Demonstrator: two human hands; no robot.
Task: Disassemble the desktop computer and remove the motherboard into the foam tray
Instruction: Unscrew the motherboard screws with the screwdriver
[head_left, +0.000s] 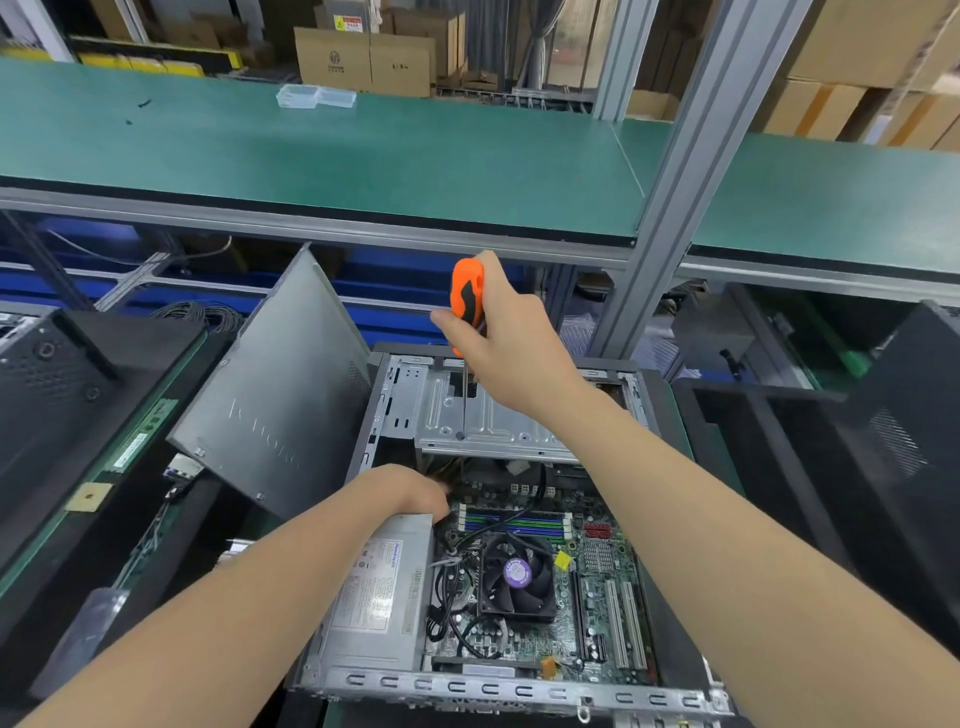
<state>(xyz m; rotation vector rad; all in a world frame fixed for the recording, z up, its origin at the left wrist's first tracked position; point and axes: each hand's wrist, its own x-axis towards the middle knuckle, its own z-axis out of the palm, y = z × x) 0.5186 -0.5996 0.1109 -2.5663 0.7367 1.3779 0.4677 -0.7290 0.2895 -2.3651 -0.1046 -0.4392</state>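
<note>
My left hand (410, 491) dips into the case (467, 686) at the power supply's (379, 597) far corner; its fingers are hidden, so I cannot tell whether they hold anything. My right hand (511, 343) is wrapped round the one screwdriver (466, 296), palm covering the lower handle, tip on the drive cage (488, 421) below. The motherboard (597, 582) sits in the case between my forearms, with one fan (517, 574) and two white slots (616, 623). One side panel (280, 395) leans left of my left hand.
</note>
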